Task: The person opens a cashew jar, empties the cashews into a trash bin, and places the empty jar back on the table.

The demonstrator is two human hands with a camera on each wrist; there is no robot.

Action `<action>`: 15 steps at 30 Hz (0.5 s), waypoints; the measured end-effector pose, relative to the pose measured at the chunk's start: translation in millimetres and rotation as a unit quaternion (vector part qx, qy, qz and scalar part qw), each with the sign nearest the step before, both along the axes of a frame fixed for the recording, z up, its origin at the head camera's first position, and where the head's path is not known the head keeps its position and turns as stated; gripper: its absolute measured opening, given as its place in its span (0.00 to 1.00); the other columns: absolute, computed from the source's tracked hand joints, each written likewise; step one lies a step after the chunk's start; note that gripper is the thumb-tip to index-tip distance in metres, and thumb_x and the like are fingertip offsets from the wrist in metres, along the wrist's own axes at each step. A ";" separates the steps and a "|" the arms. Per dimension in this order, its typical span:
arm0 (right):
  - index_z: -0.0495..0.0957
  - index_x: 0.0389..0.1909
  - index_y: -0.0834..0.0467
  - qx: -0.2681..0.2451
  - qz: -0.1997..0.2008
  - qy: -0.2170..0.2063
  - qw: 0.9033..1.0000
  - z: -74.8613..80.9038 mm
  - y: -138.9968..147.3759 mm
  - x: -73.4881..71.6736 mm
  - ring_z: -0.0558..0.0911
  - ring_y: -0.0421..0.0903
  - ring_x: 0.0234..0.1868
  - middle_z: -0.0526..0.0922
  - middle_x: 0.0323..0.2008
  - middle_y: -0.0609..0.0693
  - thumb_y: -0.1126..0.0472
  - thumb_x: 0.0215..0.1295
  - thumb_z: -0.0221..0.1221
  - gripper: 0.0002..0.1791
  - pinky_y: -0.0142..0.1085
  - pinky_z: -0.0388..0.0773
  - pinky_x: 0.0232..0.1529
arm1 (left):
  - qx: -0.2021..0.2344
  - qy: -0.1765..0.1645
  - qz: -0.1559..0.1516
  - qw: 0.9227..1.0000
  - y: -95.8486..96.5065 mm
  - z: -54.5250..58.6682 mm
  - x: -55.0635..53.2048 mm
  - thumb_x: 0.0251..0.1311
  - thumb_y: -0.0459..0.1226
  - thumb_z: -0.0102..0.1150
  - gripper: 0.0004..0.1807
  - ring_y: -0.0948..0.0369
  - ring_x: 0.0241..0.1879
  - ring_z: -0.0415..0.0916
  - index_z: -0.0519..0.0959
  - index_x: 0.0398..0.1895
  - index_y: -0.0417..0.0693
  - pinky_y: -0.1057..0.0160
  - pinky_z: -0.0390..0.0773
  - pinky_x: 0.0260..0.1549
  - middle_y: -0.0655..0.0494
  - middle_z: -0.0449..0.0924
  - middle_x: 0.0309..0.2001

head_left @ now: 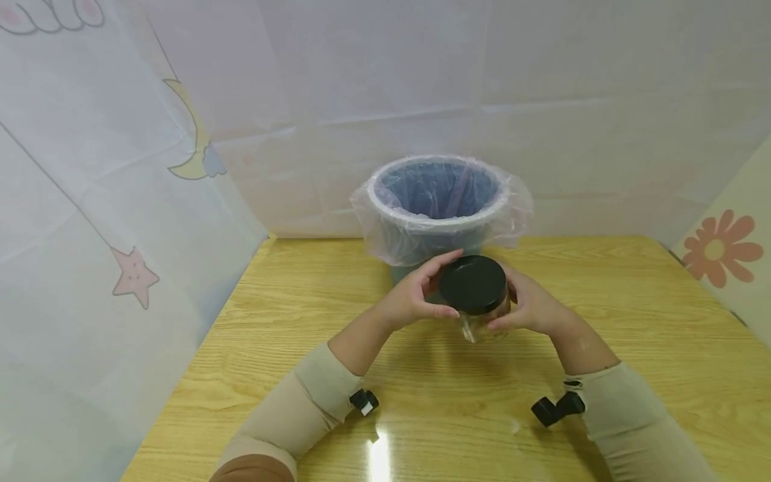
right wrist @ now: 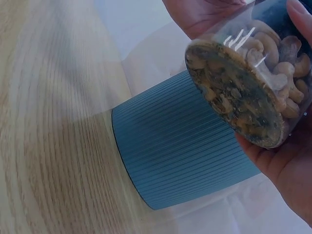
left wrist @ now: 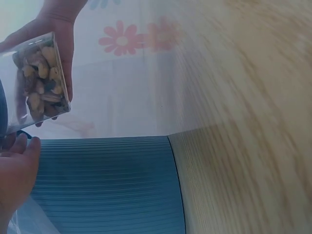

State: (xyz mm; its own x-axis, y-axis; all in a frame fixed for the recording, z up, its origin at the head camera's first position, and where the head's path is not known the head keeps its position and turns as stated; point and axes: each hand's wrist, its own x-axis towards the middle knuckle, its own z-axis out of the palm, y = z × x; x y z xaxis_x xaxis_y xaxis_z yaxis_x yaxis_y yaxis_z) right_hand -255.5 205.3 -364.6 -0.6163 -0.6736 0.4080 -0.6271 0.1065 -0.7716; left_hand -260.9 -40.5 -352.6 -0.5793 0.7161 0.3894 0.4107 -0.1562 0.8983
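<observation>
A clear jar (right wrist: 273,63) of cashew nuts (right wrist: 292,80), with a black lid (head_left: 472,284), is held slightly tilted above the table, in front of the bin. My right hand (head_left: 533,304) grips the jar's body from the right, the thumb on the near side. From the left, my left hand (head_left: 415,294) holds the jar around its lid, thumb in front and fingers behind. The lid sits on the jar. In the right wrist view, crumbs cover the jar's bottom. Parts of both hands' fingers are hidden behind the jar.
Just beyond the hands stands a blue ribbed bin (left wrist: 107,185) with a white rim and a clear plastic liner (head_left: 512,207) folded over it. The wood-grain table (head_left: 289,281) meets printed cloth walls (head_left: 337,87) at the back and left.
</observation>
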 end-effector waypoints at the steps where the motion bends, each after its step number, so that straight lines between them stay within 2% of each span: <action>1: 0.54 0.65 0.65 0.000 0.006 -0.001 1.000 0.6 -0.2 0.2 0.69 0.38 0.57 0.67 0.59 0.42 0.74 0.38 0.70 0.50 0.28 0.67 0.53 | 0.002 -0.001 -0.006 1.000 0.4 -2.4 -2.0 0.47 0.21 0.62 0.48 0.61 0.62 0.60 0.48 0.71 0.43 0.63 0.61 0.60 0.43 0.54 0.66; 4: 0.54 0.66 0.66 -0.004 0.026 -0.005 1.000 1.4 -0.3 0.3 0.68 0.38 0.58 0.67 0.60 0.42 0.72 0.39 0.71 0.51 0.28 0.67 0.54 | 0.011 0.001 -0.022 1.000 0.4 -6.0 -5.2 0.49 0.26 0.64 0.47 0.62 0.62 0.60 0.49 0.71 0.46 0.63 0.61 0.60 0.42 0.54 0.67; 7: 0.52 0.66 0.66 -0.016 0.049 -0.008 0.999 1.1 0.0 -0.2 0.67 0.38 0.60 0.65 0.61 0.43 0.71 0.39 0.71 0.52 0.28 0.66 0.55 | 0.022 0.010 -0.043 0.999 0.0 -7.0 -7.0 0.51 0.37 0.66 0.48 0.61 0.64 0.58 0.48 0.71 0.45 0.61 0.60 0.61 0.42 0.52 0.68; 10: 0.53 0.66 0.65 -0.031 0.071 -0.013 0.997 0.4 0.1 -1.1 0.67 0.39 0.60 0.66 0.61 0.44 0.68 0.41 0.71 0.51 0.28 0.64 0.56 | 0.038 0.018 -0.069 0.997 0.0 -7.2 -8.6 0.48 0.48 0.66 0.53 0.58 0.65 0.55 0.45 0.71 0.42 0.59 0.59 0.61 0.41 0.49 0.69; 15: 0.53 0.66 0.65 -0.043 0.106 -0.023 0.993 -0.7 -0.3 -1.3 0.66 0.40 0.61 0.65 0.62 0.44 0.60 0.46 0.70 0.49 0.29 0.62 0.58 | 0.056 0.029 -0.101 0.993 0.5 -5.6 -8.7 0.47 0.52 0.66 0.57 0.55 0.66 0.53 0.41 0.70 0.36 0.56 0.58 0.62 0.37 0.46 0.69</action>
State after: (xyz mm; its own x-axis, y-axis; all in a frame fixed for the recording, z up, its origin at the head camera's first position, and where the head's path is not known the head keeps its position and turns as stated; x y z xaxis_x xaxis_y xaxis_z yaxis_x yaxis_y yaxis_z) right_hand -256.8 205.0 -365.3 -0.4833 -0.7546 0.4439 -0.5919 -0.0920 -0.8008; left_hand -269.6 -40.0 -358.2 -0.4031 0.7651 0.5021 0.4118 -0.3383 0.8461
